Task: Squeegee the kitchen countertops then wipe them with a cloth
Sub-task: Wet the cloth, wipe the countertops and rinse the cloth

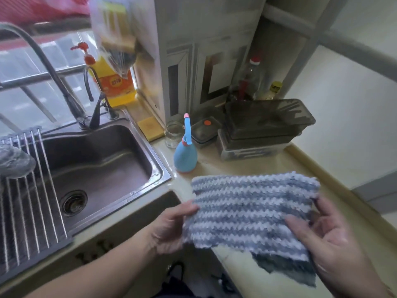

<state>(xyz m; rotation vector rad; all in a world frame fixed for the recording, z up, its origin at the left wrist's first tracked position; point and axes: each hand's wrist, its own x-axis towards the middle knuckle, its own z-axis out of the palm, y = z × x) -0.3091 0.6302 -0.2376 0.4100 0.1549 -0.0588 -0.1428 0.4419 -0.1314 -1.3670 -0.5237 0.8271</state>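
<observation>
2 hands, left hand (171, 226) and right hand (335, 239), each grip pinching a striped cloth (251, 211) above the worktop (242, 168) right of the sink (96, 160); no squeegee visible, wiping apparently not yet begun.

Left hand (171, 226): fingers hidden behind the cloth (251, 211), thumb alone showing.
Right hand (335, 246): wrist cut off at the lower right of the frame.
Hanging bag (113, 37): smeared by blur at upper centre (contents unreadable).
Drying rack (28, 190): cut by the left edge.
Bottles (253, 78): dim in the upper right recess, labels too small to read.
</observation>
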